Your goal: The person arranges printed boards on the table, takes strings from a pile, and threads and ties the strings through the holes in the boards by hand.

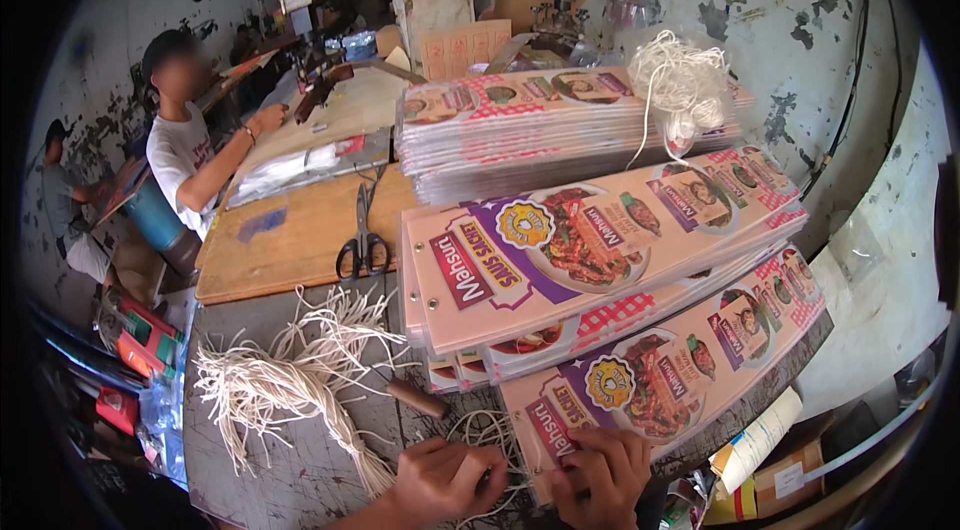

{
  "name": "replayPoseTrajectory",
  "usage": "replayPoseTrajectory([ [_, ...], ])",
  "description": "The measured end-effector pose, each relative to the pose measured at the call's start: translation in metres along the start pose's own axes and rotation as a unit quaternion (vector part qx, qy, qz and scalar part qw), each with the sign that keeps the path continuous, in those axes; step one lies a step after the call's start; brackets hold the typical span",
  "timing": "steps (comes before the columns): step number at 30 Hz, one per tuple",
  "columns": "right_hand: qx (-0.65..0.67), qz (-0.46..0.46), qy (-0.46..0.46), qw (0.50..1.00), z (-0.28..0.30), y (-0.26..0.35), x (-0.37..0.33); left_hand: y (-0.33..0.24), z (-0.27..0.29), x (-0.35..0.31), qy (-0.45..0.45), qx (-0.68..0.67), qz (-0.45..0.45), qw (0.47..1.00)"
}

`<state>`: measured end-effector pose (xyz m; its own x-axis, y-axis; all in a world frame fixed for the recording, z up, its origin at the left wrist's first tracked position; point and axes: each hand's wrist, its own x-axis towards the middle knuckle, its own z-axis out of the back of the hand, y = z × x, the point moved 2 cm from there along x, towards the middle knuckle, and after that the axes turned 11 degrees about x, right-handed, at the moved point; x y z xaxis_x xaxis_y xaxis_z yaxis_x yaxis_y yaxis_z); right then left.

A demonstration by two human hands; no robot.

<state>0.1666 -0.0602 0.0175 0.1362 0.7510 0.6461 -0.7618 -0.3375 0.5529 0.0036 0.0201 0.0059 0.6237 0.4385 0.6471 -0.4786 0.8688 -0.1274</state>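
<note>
Tabletop: As I look over the worker's shoulders, dark scratched wood [280, 490] spreads beneath everything at hand.
Co-worker: white T-shirt [185, 150], standing off to the left, one arm reaching over a bench.
Tan board: wooden [225, 270], at the table's far side.
Rear stack: thick layers of food-printed panels [470, 145], plastic showing along the edges.
Front pile: pink panels [600, 250] with dish pictures and purple bands, fanned unevenly before the rear stack.
Nearest panel: same print [665, 390], closest to the worker, its near left corner by the hands; thickness unclear.
Cord hank: cream strands [280, 390], left of the piles, gathered toward the left wrist.
Bagged cord: white tangle in clear plastic [690, 70], atop the rear stack.
Right hand: on the nearest panel [605, 470], fingers bent and slightly parted over its edge.
Left hand: beside that corner [450, 478], fingers curled nearly closed; cannot tell what they grip.
Scissors: black handles [363, 250], blades pointing away.
Awl: wooden handle [417, 396], between hank and front pile.
Eyelets: small metal rings [433, 303], front pile's left end.
</note>
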Motion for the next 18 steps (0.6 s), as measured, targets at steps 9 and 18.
replayPoseTrajectory([
  [9, 0.008, 0.014, -0.009, 1.000, -0.003, -0.001, 0.006, 0.006, 0.000, 0.012, 0.009, -0.025, 0.005, 1.000],
  [18, -0.002, 0.021, -0.026, 0.999, 0.001, 0.003, 0.001, -0.002, 0.005, 0.011, -0.031, -0.046, -0.064, 0.996],
])
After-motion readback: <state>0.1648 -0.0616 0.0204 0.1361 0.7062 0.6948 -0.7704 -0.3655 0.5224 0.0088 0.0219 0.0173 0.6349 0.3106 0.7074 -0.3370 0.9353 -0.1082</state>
